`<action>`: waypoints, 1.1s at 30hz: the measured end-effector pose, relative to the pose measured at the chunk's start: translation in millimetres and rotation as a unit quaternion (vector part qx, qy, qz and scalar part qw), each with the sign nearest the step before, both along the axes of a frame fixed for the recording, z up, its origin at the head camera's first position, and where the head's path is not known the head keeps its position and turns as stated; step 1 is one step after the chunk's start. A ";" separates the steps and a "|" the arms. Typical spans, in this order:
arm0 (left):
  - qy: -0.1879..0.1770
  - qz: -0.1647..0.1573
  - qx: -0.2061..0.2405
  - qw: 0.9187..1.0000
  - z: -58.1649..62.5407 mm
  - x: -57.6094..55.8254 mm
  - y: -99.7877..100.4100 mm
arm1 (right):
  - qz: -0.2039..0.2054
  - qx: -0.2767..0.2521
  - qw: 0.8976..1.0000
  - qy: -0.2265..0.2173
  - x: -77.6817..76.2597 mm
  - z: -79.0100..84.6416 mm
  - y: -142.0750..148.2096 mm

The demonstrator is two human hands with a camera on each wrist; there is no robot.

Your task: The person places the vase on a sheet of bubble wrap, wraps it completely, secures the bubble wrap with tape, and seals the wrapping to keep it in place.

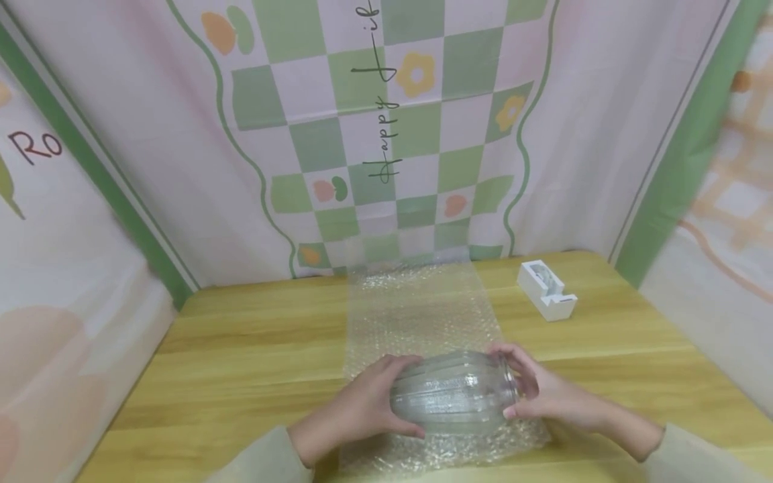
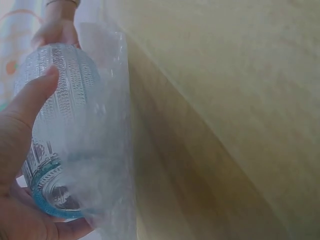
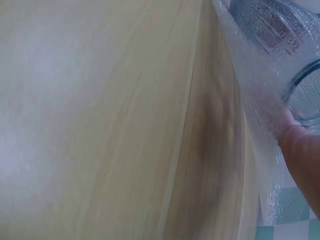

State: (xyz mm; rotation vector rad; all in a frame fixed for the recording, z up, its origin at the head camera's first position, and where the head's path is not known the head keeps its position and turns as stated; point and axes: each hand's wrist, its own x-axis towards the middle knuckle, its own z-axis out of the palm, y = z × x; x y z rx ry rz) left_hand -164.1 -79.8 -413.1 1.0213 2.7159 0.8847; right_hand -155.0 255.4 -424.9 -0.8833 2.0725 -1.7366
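A clear ribbed glass vase (image 1: 449, 392) lies on its side over a sheet of bubble wrap (image 1: 423, 315). My left hand (image 1: 377, 399) grips its base end, thumb on the near side and fingers over the far side. At the other end, my right hand (image 1: 546, 392) holds the vase around its open mouth, with the thumb at the rim. The left wrist view shows the thick round base (image 2: 57, 212) close to the left palm. In the right wrist view, the rim (image 3: 295, 92) rests against the right thumb, and the bubble wrap hangs alongside the glass.
A white tape dispenser (image 1: 546, 292) stands at the back right of the wooden table (image 1: 260, 349). The bubble wrap runs back to the far edge, where a checked curtain (image 1: 417, 134) hangs. More fabric hangs along the left and right sides.
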 end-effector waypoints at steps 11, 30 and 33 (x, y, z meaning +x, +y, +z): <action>0.030 -0.005 -0.021 0.999 0.4 2.6 3.1 | 0.032 0.024 0.999 0.018 1.0 -2.0 2.2; 0.103 -0.026 -0.144 0.984 7.1 26.7 13.7 | 0.035 0.084 0.991 0.094 -0.1 0.9 5.5; 0.103 -0.027 -0.160 0.981 9.0 32.9 16.6 | 0.032 0.100 0.989 0.103 -0.8 2.5 5.8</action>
